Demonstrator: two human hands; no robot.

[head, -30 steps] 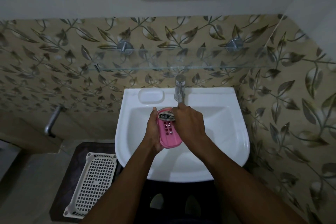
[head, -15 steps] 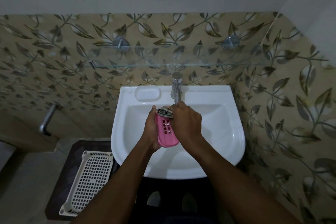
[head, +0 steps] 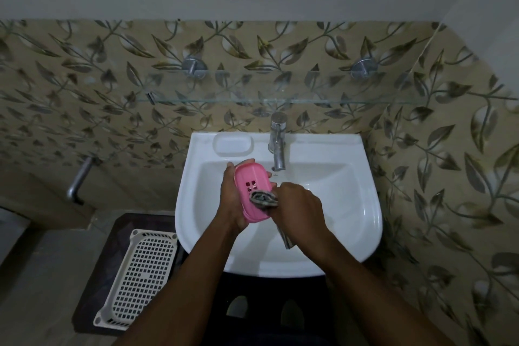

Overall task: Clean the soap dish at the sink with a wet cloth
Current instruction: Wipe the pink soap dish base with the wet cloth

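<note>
The left grip (head: 233, 206) curls round the pink soap dish (head: 250, 177), holding it tilted over the white sink (head: 372, 205), just near of the tap (head: 278, 146). The right grip (head: 300, 211) clutches a bunched grey cloth (head: 263, 199) pressed on the dish's slotted face, a tail hanging below the fist. Farther back, a glass shelf (head: 280, 97) crosses the leaf-patterned tiles. A white perforated basket (head: 143, 270) lies on the floor, left.
</note>
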